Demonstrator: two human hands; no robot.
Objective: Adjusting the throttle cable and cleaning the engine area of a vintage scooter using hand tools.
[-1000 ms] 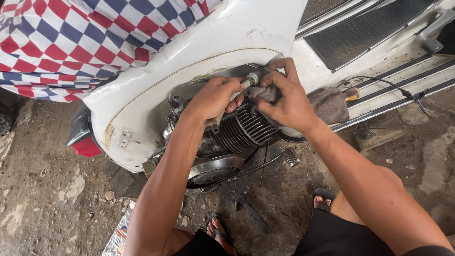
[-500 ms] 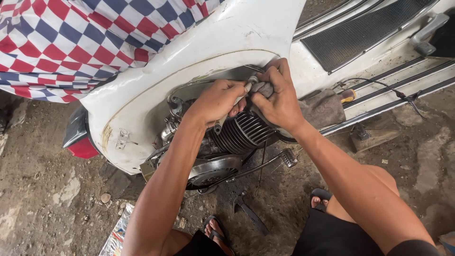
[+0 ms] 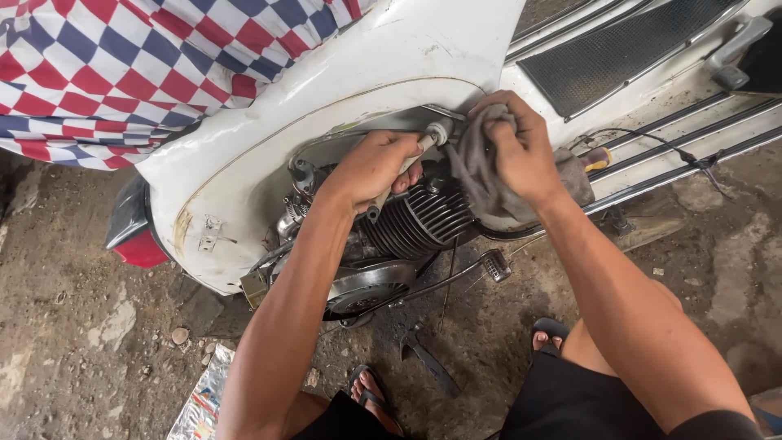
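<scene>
working at the open engine bay of a white scooter

reaching in from below, both forearms angled up and inward toward the engine opening in the white scooter body. left hand palm-down, wrist straight, fingers curled shut around the pale handle of a slim tool; tool running diagonally, upper end with a whitish cap just beside the bay's upper edge, lower end poking out under the palm over the finned black cylinder. right hand bent down at the wrist, knuckles up, fingers bunched tight on a grey rag; rag hanging under and left of the palm, draped against the cylinder's right side and touching the tool's capped end or very near it, hard to tell which. hands close together, not touching.

below the cylinder, a round metal engine cover and a kick lever jutting right. red tail light at the scooter's left end. red, white and blue checkered cloth spread over the top. ribbed floorboard with black mat at upper right, a thin black cable trailing across its rails. dirt floor underneath, a dark tool lying between the sandalled feet, a shiny wrapper near the left knee.
</scene>
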